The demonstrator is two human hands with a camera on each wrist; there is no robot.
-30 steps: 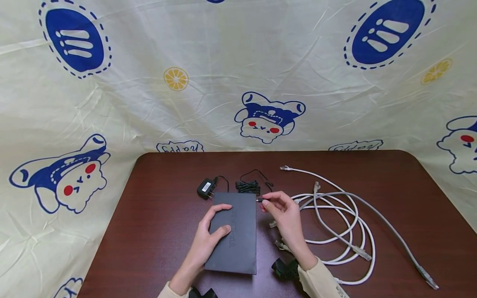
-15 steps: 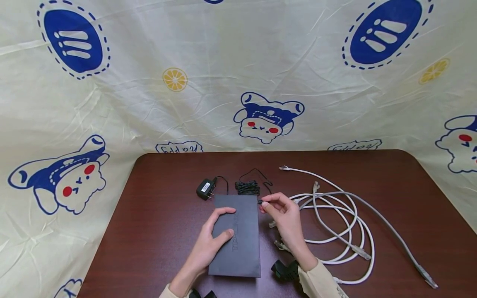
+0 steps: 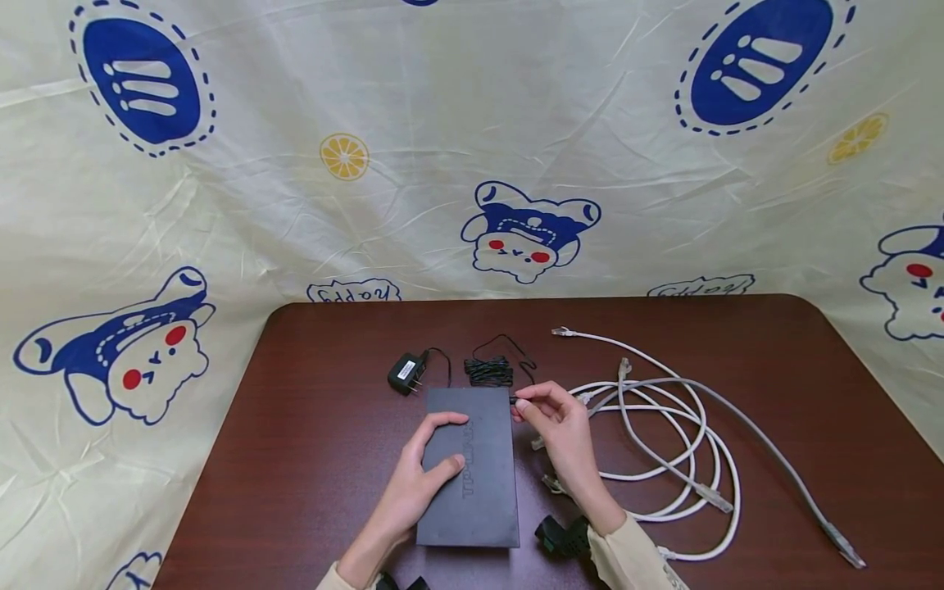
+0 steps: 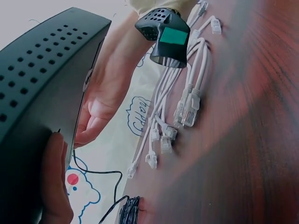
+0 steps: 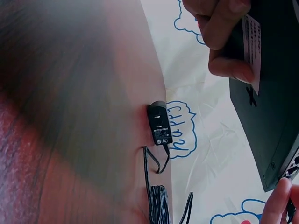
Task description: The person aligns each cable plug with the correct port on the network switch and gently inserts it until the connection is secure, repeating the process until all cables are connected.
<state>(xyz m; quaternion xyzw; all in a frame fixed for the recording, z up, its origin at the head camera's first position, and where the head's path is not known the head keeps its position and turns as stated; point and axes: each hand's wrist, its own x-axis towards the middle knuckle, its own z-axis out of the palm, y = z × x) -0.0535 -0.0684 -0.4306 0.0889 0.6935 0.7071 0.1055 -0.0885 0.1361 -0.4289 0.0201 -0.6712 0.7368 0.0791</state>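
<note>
Dark-grey box, held above the surface, cord at its twelve o'clock. Left grip: closed about the nine-o'clock side. Right grip: nearly closed, pinching the plug at the box's one o'clock. Good technique, presumably: brace the box firmly, align the plug squarely, avoid twisting.

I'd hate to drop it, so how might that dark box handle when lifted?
The dark box looks stiff, its broad top flat. Rows of vent holes hint it's hollow and perhaps light. Its slim, angular shape probably won't roll.
</note>
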